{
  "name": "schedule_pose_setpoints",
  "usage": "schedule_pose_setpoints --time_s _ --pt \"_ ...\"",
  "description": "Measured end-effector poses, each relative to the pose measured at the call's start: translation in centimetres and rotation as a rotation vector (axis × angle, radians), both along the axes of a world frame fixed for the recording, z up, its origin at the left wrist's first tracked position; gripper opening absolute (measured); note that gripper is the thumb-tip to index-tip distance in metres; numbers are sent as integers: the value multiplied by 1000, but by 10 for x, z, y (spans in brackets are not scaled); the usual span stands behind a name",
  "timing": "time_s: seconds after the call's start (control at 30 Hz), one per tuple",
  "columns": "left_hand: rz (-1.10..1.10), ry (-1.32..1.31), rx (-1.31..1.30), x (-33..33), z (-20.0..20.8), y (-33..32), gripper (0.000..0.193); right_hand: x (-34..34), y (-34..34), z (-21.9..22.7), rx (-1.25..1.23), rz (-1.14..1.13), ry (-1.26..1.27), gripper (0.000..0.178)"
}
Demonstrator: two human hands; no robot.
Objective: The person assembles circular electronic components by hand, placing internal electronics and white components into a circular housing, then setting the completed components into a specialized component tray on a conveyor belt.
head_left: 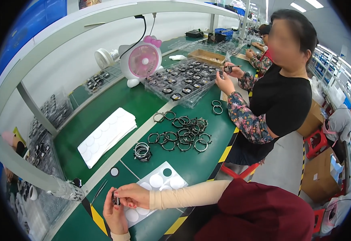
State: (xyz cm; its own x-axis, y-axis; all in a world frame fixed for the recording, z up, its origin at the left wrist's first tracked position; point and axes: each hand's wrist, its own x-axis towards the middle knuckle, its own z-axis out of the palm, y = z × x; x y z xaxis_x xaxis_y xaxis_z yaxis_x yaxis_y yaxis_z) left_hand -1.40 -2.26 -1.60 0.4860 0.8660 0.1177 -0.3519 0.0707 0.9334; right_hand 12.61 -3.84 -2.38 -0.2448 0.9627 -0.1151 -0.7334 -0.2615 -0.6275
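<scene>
My left hand (116, 219) is closed around a small dark part with a shiny edge (115, 199), upright between thumb and fingers. The fingertips of my right hand (134, 195) pinch at the same part from the right and cover much of it, so its exact kind is hidden. Under my right wrist lies a sheet of round white stickers (178, 182), with one circle gone and green showing through. Metal tweezers (99, 192) rest just left of my hands. Beyond them is a small white disc with a dark rim (114, 172).
Black rings (189, 134) lie loosely heaped mid-table, beside a short ring stack (142, 151). White circle-marked sheets (107, 136) are piled farther left. A pink-and-white fan (144, 62) stands behind, near clear trays of round parts (183, 78). At right, a co-worker's hands (225, 78) hold a small part.
</scene>
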Motion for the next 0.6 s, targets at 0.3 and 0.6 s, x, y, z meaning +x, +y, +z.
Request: schedule_pose_setpoints --time_s 0.3,0.6 --pt "-21 82 33 2 7 3 56 2 -1 1 46 -77 -161 15" --pt "-87 -103 -36 -7 -7 8 43 5 3 19 -119 36 -189 14"
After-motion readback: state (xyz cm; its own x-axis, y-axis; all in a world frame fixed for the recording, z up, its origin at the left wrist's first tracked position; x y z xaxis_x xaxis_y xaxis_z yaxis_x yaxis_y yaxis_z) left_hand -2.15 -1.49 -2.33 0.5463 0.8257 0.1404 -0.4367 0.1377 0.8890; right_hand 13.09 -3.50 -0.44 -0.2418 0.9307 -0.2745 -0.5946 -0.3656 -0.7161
